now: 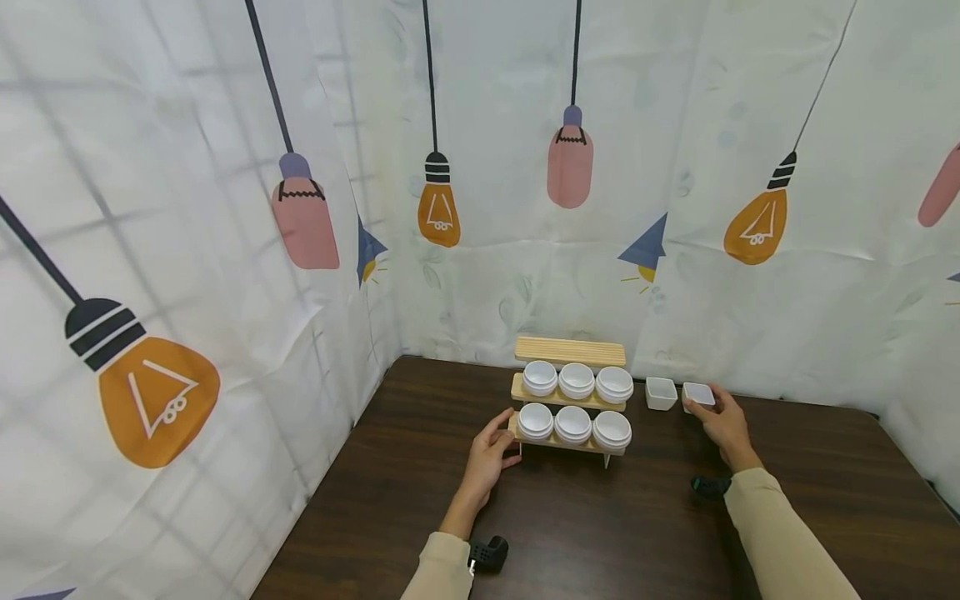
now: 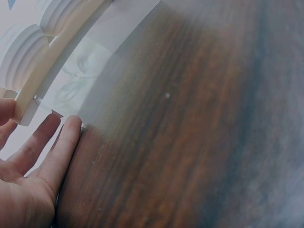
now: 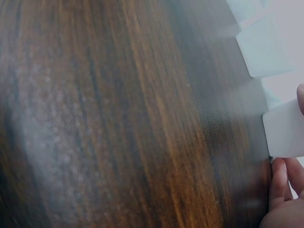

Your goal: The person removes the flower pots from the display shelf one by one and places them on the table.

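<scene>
A stepped wooden rack [image 1: 570, 352] stands near the back of the table, with three round white bowls on its middle tier and three on its lowest. My left hand [image 1: 483, 460] is at the left end of the lowest tier, gripping its edge [image 2: 29, 97]; the other fingers extend below. To the right of the rack, my right hand [image 1: 726, 427] holds a small square white cup [image 1: 698, 395] between thumb and fingers, at table level. A matching square cup [image 1: 661, 394] stands just left of it, apart from the hand.
The dark wooden table [image 1: 600, 533] meets a patterned curtain [image 1: 487, 292] at its back and left edges. Each wrist wears a black device, one at the left wrist [image 1: 489, 553] and one at the right [image 1: 709, 487].
</scene>
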Available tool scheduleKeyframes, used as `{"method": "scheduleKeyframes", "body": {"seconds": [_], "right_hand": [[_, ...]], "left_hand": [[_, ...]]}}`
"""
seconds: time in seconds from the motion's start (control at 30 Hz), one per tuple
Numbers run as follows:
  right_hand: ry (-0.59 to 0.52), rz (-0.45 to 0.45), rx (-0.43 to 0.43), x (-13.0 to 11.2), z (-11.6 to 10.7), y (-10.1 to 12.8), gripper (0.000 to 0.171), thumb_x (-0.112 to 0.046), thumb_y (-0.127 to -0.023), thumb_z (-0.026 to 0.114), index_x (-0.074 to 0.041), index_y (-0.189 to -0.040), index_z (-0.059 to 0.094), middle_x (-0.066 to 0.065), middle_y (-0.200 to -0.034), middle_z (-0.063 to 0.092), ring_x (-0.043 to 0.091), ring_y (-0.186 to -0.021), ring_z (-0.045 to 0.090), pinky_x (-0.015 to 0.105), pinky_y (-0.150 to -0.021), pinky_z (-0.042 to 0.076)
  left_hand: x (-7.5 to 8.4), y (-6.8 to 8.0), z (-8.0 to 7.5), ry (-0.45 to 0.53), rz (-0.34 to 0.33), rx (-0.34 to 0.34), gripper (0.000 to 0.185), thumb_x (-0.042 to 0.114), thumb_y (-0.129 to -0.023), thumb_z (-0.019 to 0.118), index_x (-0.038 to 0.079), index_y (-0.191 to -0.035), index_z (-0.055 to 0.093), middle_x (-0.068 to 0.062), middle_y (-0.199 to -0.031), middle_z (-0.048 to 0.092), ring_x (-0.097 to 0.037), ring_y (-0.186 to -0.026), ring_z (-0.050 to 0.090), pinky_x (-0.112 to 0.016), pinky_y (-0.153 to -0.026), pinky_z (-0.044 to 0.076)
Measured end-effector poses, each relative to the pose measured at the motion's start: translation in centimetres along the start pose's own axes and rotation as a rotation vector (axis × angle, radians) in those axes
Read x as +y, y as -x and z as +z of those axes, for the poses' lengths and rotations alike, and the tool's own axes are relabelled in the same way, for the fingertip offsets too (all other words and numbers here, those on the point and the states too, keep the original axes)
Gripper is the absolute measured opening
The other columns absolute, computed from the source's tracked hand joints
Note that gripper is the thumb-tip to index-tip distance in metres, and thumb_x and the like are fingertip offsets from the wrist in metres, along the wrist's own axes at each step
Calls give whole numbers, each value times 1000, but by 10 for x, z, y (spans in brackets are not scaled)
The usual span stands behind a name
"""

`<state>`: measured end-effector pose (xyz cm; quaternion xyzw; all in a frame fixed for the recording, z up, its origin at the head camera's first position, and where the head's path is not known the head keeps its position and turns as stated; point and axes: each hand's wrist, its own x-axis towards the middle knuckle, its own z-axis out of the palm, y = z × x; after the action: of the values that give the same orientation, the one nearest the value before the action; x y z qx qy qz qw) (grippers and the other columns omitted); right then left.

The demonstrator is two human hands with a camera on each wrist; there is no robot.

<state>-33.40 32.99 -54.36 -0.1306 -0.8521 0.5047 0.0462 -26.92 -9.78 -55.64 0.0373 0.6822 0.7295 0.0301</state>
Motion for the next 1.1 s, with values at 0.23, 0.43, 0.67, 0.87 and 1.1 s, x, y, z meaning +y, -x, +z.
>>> {"method": "scheduleKeyframes", "body": {"seconds": [0.23,0.43,0.67,0.87,1.1], "right_hand": [[-15,5,4,2,1,-1,81,-37,-103,59,1,-162,17,36,-155,36,43,-136,44,49,-104,44],[-19,6,2,1,0,0,84,-39,-103,59,-1,-163,15,37,-156,33,44,-136,42,54,-107,42],[-16,-2,2,0,0,1,83,-40,-103,58,-1,-163,15,37,-155,34,45,-134,43,54,-106,43],[0,5,5,-1,0,3,82,-39,-103,59,0,-162,17,36,-152,38,42,-130,46,42,-95,47],[-23,8,9,2,1,3,88,-42,-102,60,-2,-163,12,37,-155,33,43,-134,42,50,-102,44]], "left_hand": [[2,0,1,-2,7,-2,46,15,-108,49,11,-154,47,-18,-119,63,-33,-112,63,-45,-88,62],[4,1,1,7,3,-5,47,15,-108,49,10,-155,45,-20,-121,62,-32,-113,63,-47,-90,62],[5,2,2,5,5,-5,47,14,-109,49,10,-155,45,-20,-122,62,-30,-112,63,-48,-90,62],[4,2,1,-2,-2,1,46,14,-109,48,11,-154,46,-20,-120,62,-33,-112,63,-46,-89,62],[3,1,1,-9,-11,4,45,15,-109,49,14,-153,48,-17,-118,62,-33,-112,63,-43,-89,62]]}}
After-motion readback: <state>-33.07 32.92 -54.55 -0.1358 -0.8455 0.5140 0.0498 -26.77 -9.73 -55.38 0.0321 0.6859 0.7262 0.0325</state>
